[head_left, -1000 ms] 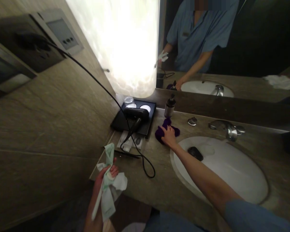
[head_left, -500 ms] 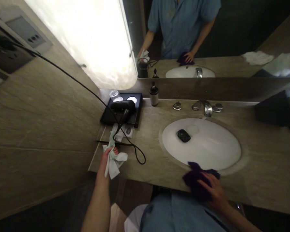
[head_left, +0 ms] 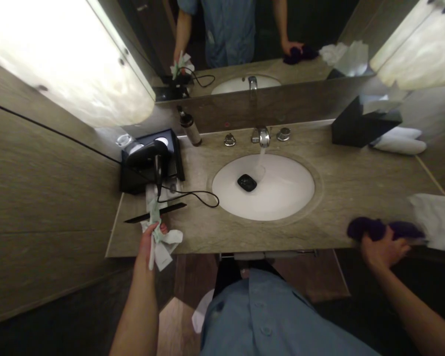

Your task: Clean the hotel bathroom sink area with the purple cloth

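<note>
My left hand [head_left: 156, 235] is closed round a bunch of crumpled white and pale green wrappers [head_left: 162, 247] over the counter's left front edge. Just beyond it lie a flat dark strip [head_left: 174, 208] and the cord of a black hair dryer [head_left: 148, 155], which rests on a black tray [head_left: 177, 157]. Far to the right, my right hand [head_left: 383, 249] grips a dark purple cloth [head_left: 369, 229] against the counter near its front edge. A crumpled white towel [head_left: 439, 220] lies right beside that cloth.
Between my hands is the white oval sink [head_left: 282, 198] with a black oval object [head_left: 246, 182] in it. Water seems to run from the tap [head_left: 262, 137]. A pump bottle [head_left: 190, 127] stands behind; a black tissue box [head_left: 350, 123] and rolled white towels [head_left: 400, 142] sit at the back right.
My right hand has moved with the purple cloth from the sink's front edge to the counter's right side. The left hand still holds the wrappers. The view has shifted right.
</note>
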